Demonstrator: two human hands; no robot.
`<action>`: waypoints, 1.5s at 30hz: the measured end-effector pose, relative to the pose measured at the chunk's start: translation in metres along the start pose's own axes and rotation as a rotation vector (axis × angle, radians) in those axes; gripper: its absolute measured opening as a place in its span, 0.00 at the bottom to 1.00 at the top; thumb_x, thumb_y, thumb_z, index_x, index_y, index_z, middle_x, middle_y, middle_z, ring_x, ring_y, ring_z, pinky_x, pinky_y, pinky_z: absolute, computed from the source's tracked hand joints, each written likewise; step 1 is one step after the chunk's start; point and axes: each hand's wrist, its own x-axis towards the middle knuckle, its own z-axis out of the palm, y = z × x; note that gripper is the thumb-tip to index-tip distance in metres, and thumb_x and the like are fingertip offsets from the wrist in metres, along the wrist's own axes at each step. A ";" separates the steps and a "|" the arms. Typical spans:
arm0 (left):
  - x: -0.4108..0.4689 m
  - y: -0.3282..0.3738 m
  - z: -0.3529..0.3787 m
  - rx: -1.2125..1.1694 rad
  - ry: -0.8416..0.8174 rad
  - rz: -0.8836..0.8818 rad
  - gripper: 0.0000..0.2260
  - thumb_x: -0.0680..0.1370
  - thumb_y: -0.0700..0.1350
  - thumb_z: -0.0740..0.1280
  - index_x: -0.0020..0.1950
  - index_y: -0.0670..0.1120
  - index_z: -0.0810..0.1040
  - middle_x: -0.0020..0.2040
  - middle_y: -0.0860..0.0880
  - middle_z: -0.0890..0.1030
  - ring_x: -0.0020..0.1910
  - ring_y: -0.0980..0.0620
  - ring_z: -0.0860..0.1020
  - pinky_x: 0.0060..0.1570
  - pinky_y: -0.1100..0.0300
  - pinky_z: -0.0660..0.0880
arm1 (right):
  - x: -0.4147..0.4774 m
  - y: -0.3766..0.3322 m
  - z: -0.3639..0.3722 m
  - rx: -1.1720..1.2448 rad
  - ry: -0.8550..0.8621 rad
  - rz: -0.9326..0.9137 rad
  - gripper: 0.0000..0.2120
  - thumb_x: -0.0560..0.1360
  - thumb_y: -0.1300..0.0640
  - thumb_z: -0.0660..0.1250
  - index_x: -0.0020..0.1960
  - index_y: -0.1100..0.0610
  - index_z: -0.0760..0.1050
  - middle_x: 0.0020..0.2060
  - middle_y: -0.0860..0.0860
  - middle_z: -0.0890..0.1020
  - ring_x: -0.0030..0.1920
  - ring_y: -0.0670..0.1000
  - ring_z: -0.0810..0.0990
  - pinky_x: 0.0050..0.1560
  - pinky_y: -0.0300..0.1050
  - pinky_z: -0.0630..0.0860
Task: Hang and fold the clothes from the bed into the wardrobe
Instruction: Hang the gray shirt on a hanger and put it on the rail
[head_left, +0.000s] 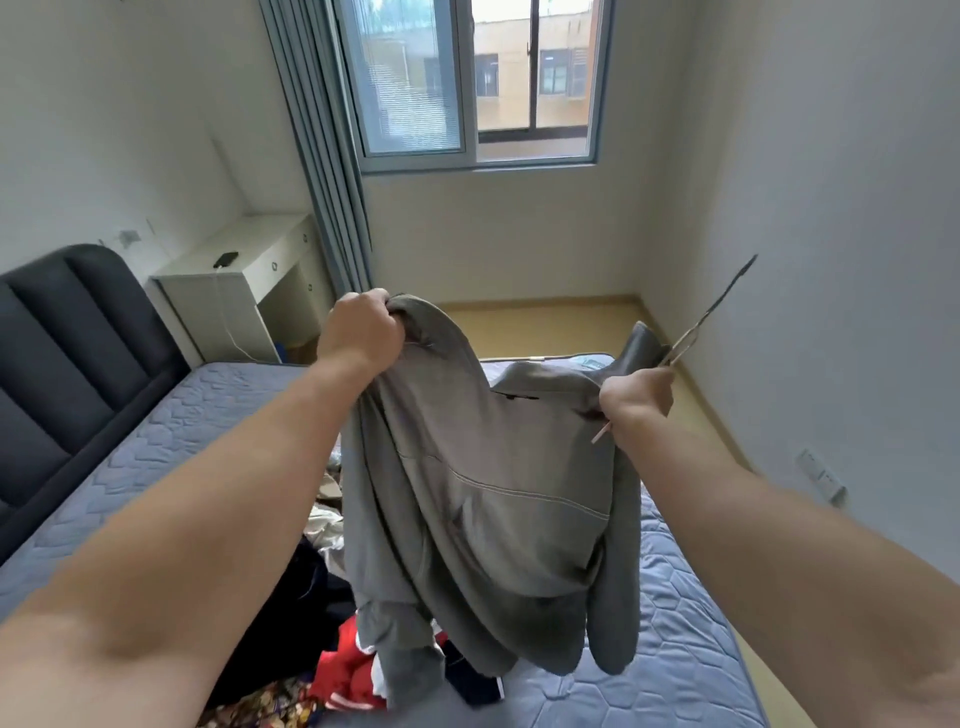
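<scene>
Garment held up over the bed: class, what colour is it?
The garment is plain grey; the head view shows it best.

So the grey sweatshirt (483, 499) hangs in mid-air over the bed (675, 649), bunched up at both shoulders, sleeves dangling. A thin hanger (714, 306) sticks out its right side. A messy clothes pile (343, 670) sits on the mattress underneath.

Most of hanger (710, 312) was hidden inside grey hoodie (483, 509), visible end blurred; clothes pile (343, 670) cut off at bottom edge.
</scene>
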 end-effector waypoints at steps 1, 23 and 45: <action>0.001 0.000 0.000 0.028 0.004 0.006 0.07 0.79 0.44 0.60 0.45 0.45 0.76 0.50 0.36 0.78 0.51 0.34 0.76 0.49 0.51 0.70 | 0.002 0.003 0.000 0.001 -0.007 0.007 0.24 0.76 0.63 0.66 0.69 0.64 0.63 0.65 0.62 0.76 0.63 0.63 0.78 0.55 0.47 0.74; -0.029 0.005 0.033 -0.610 -0.785 -0.702 0.10 0.75 0.54 0.74 0.44 0.48 0.81 0.37 0.46 0.83 0.30 0.49 0.79 0.35 0.58 0.76 | -0.056 0.044 0.019 0.598 -0.684 -0.020 0.12 0.86 0.52 0.56 0.53 0.56 0.75 0.57 0.56 0.76 0.52 0.62 0.83 0.41 0.60 0.84; -0.039 -0.026 0.042 -0.794 -0.615 -0.943 0.31 0.75 0.70 0.66 0.54 0.41 0.74 0.30 0.45 0.74 0.27 0.47 0.74 0.42 0.54 0.74 | -0.107 0.018 0.026 0.522 -0.974 -0.179 0.12 0.85 0.61 0.54 0.49 0.59 0.75 0.26 0.53 0.70 0.21 0.47 0.59 0.21 0.32 0.56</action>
